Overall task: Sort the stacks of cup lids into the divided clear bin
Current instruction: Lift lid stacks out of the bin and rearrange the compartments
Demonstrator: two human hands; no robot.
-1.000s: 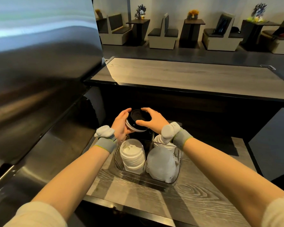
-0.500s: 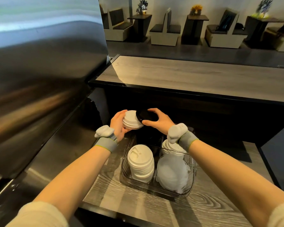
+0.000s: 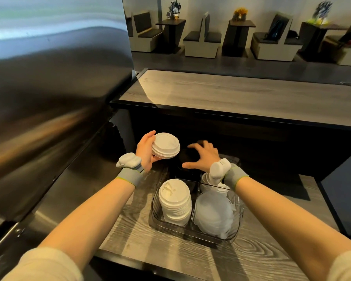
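Observation:
The divided clear bin (image 3: 156,209) stands on the lower wooden counter. Its near left section holds a stack of white lids (image 3: 175,201), its near right section a pile of translucent lids (image 3: 214,216), its far right section more white lids (image 3: 207,179). My left hand (image 3: 145,151) holds a short stack of white lids (image 3: 166,146) up and left of the bin. My right hand (image 3: 204,157) grips a black lid stack (image 3: 187,158) from above, over the dark far left section.
A steel appliance surface (image 3: 49,98) rises close on the left. A higher wooden counter (image 3: 241,96) with a black edge runs behind the bin. Booth seats and small tables stand in the background.
The lids I held together have been split: my left hand drew the white stack up and left, and my right hand lowered the black stack toward the bin's far left section.

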